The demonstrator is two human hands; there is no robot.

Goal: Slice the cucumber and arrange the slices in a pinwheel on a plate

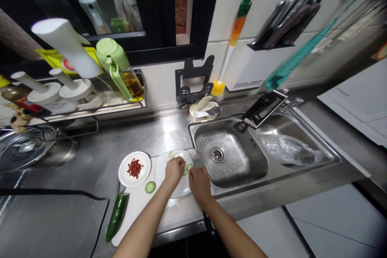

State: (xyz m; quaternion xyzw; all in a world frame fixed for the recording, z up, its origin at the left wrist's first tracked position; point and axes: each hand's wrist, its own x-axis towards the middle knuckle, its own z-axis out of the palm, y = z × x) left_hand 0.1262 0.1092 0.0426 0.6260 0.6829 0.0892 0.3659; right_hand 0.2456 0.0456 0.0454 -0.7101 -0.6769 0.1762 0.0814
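Observation:
A white square plate lies on a light cutting board, with thin cucumber slices along its far edge. Above the plate, my left hand is closed, its fingertips pinching at pale green slices. My right hand is curled closed at the plate's right side, its fingertips touching a cucumber slice. The fingertips partly hide the slices. A knife's black handle shows beneath my right forearm. Left of the plate are a cucumber end piece and a large cut cucumber.
A round white plate of chopped red pieces sits at the board's far left corner. The steel sink adjoins on the right, its basin holding a plastic bag. A pot and a condiment shelf stand left.

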